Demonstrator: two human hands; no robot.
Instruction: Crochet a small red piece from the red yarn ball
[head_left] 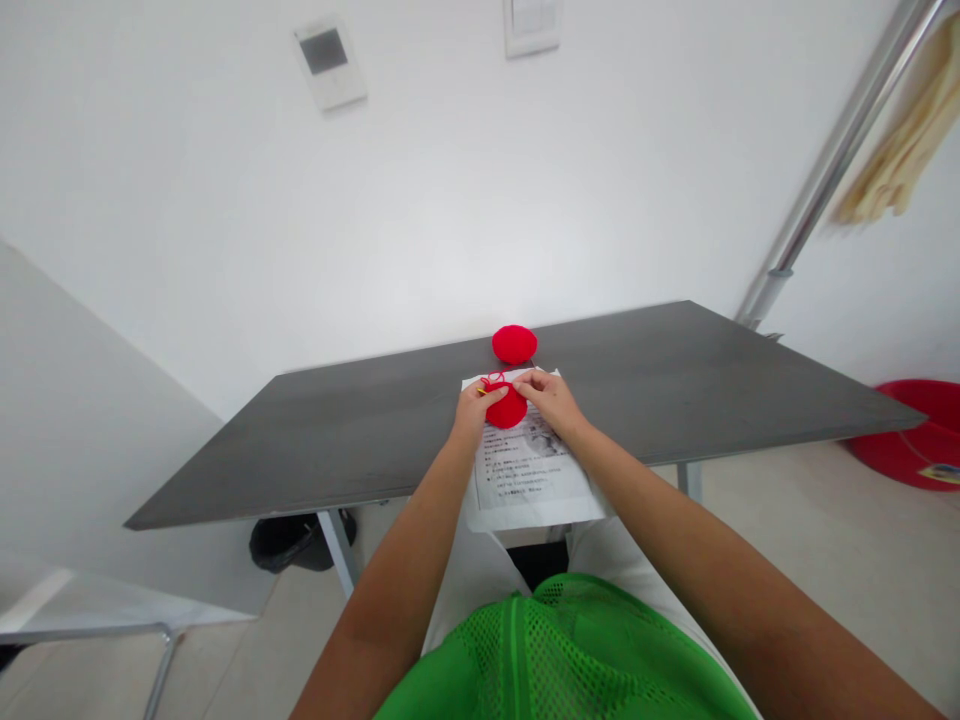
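Observation:
A round red crochet piece (508, 408) is held between my two hands above a printed sheet of paper (525, 488). My left hand (474, 405) is closed on its left edge, thumb on top. A thin yellow stick (481, 391), perhaps a crochet hook, shows at the left fingers; most of it is hidden. Pinched at the upper right edge of the piece is my right hand (549, 395). Loops of red yarn (493, 378) rise between the hands. Just behind them, a ball of red yarn (514, 344) rests on the table.
The dark grey table (360, 430) stands against a white wall. The paper overhangs its front edge. A black bin (292, 543) sits below at left, a red basin (900, 450) on the floor at right. Pale yellow gloves (900, 150) hang beside a metal pole (832, 180).

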